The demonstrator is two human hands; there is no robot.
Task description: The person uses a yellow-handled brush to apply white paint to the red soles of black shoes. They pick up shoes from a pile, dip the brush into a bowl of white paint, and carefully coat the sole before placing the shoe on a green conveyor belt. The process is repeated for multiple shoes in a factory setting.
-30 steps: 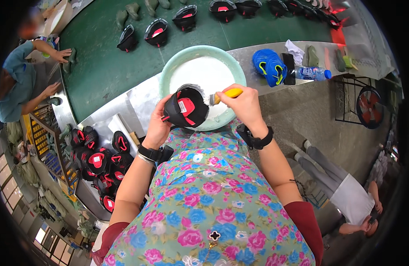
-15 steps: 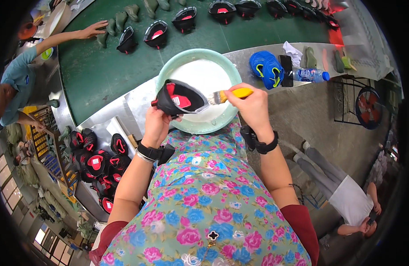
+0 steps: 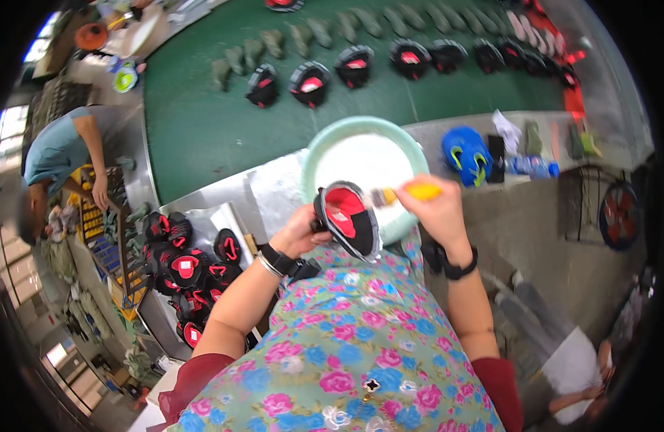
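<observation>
My left hand [image 3: 296, 232] grips a black shoe upper [image 3: 359, 229] by its heel end, tilted so that its red lining and pale lower edge show. A brush [image 3: 421, 191] with a yellow handle is in my closed right hand [image 3: 440, 216]. Its bristles are close to the upper's rim; blur hides whether they touch. Just beyond both hands stands a pale green basin [image 3: 319, 147] holding white liquid [image 3: 364, 160].
Shoe uppers [image 3: 308, 84] and dark green shoe lasts [image 3: 302, 39] line the green table [image 3: 202, 137]. More uppers [image 3: 184, 266] are heaped at left. Blue shoes [image 3: 467, 155] and a bottle [image 3: 531, 167] lie right. A co-worker [image 3: 62, 147] bends over a rack [image 3: 119, 241].
The upper has turned in my left hand, with its opening and pale edge now facing me more. The co-worker's arm has left the lasts on the table. My view has shifted.
</observation>
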